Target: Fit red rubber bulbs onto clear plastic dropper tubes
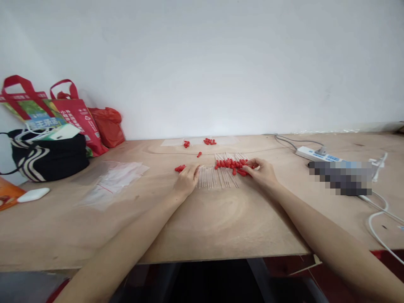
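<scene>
Near the middle of the wooden table lies a row of red rubber bulbs (229,163), with thin clear tubes sticking out behind and in front of it. To its left is a side-by-side row of thin clear tubes (207,178). My left hand (186,181) rests at the left end of these tubes, fingers bent together; what they hold, if anything, is hidden. My right hand (263,171) pinches a red bulb with thumb and forefinger at the row's right end. A few loose red bulbs (180,168) lie just left of my left hand.
Clear plastic bags (113,181) lie on the left. Behind them stand a black striped bag (50,158) and red shopping bags (77,118). More red bulbs (210,142) sit near the wall. A power strip (318,155) with cables and a blurred dark object (342,176) are on the right.
</scene>
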Motion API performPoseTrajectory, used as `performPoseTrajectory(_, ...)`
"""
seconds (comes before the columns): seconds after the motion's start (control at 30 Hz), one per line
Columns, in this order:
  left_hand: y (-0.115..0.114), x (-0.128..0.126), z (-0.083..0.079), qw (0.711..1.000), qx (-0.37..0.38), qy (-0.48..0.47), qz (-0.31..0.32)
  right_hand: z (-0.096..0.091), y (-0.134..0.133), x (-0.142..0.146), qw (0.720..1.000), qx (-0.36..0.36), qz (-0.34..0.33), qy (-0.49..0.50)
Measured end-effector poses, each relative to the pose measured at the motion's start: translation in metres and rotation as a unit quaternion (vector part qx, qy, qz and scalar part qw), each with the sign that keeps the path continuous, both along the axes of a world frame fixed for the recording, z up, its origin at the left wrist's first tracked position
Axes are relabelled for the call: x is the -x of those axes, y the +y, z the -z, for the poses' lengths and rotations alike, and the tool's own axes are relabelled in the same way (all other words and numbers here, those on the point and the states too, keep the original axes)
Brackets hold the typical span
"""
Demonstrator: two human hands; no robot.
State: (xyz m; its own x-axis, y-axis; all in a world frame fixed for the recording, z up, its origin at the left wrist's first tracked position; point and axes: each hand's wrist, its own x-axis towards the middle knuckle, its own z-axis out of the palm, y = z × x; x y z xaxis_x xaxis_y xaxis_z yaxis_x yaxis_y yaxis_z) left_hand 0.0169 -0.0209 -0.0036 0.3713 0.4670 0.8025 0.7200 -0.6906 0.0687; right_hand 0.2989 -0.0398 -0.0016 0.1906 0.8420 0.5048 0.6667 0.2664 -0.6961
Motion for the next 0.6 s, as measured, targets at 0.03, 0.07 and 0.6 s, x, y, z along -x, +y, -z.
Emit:
performPoseTrajectory(0.03,0.001,-0.001,0.001,1.000,0.006,0.006,0.003,0.000,-0.001,0.002,1.000,-0.004,-0.013,-0.023)
performPoseTrajectory(0.07,0.001,-0.002,0.001,1.000,0.010,0.014,0.008,-0.001,-0.002,0.004,0.998,-0.007,-0.021,-0.050)
performPoseTrajectory(0.6,-0.002,-0.001,-0.003,0.987,0.087,0.045,0.124,0.002,-0.008,0.013,0.979,-0.030,-0.002,-0.203)
